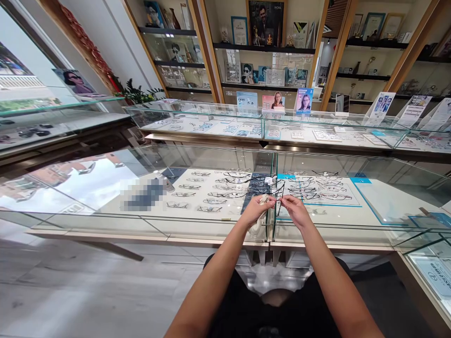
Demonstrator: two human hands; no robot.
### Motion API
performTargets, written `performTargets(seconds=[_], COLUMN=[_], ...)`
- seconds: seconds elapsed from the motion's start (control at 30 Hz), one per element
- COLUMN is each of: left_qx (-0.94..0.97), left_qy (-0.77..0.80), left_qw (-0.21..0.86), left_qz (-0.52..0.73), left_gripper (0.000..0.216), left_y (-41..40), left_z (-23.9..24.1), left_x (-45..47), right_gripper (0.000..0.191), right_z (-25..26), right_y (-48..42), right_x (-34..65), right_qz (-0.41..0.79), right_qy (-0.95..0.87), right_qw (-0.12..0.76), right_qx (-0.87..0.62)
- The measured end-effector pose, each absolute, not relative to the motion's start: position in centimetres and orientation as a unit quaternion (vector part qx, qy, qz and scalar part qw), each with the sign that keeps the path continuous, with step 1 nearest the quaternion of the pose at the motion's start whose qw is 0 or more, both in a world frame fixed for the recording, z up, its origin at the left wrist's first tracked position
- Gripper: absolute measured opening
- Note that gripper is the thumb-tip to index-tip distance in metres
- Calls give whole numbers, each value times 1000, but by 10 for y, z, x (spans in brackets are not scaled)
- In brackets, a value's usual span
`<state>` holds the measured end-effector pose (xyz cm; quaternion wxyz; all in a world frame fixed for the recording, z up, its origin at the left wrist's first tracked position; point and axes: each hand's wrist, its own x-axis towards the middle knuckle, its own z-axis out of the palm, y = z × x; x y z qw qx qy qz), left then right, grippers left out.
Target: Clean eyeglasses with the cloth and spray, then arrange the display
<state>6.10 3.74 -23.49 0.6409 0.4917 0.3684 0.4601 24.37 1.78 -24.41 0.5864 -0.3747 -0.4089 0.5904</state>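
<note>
My left hand [256,210] is closed around a pale cloth [258,224] that hangs down from the palm. It also pinches one side of a thin black-framed pair of glasses [278,191] held above the glass counter [197,225]. My right hand [295,209] is closed in a pinch on the other side of the glasses, fingertips almost meeting those of the left. A small white tag [268,180] hangs by the frame. Both hands hover over the seam between two showcase panes.
Rows of glasses [214,190] lie on trays inside the showcase below. A second glass showcase [268,124] with standing leaflets runs behind it. Wall shelves [264,47] with pictures and awards fill the back. Another counter [52,122] sits left, a lower case [430,272] right.
</note>
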Motion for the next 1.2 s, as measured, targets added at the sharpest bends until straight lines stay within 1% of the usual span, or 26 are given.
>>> performTargets(seconds=[0.23,0.43,0.53,0.7,0.9,1.03,1.2], left_qx=[531,530,514,471,437,432,446], left_qy=[371,373,374,371,368,375,408], left_qw=[616,617,622,633,624,611,584], left_qz=[448,446,456,490,534,547,541], left_gripper=[47,48,51,58,60,59,52], left_y=[40,39,40,41,43,35,9], left_z=[-234,-233,-236,-240,-241,-237,-226], left_x=[62,59,60,61,63,68,59], right_gripper=[30,31,32,29,29,30,28], right_z=[-245,-249,-250,-248,-245,-232,-195], right_y=[18,22,22,20,18,14,-11], right_x=[241,241,245,250,251,248,258], right_qz=[583,605,616,621,609,604,583], right_qy=[-420,-370,-333,-302,-284,-283,-297], right_qw=[585,604,622,649,678,688,717], right_qx=[-375,-365,-350,-318,-299,-287,-239])
